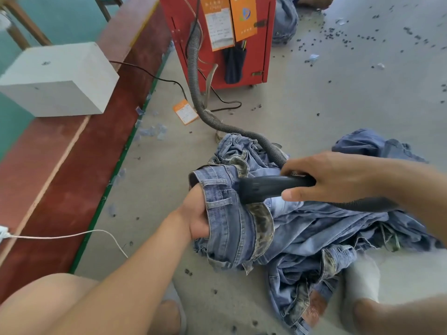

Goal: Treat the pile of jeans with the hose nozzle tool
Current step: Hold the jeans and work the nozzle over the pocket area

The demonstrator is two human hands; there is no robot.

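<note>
A pile of blue jeans (314, 228) lies on the grey floor in front of me. My left hand (196, 213) grips the waistband of the top pair (225, 213), with the fingers tucked inside the opening. My right hand (333, 177) holds the black hose nozzle (261, 189), whose wide mouth rests against the waistband just right of my left hand. A grey ribbed hose (196, 76) runs from the nozzle up to the red machine (217, 37).
The red machine stands at the top centre with paper tags on it. A grey block (58, 78) sits on a red-brown ledge (72, 153) at left. Cables (72, 235) cross the floor. More jeans (285, 20) lie behind the machine. Dark specks litter the floor at upper right.
</note>
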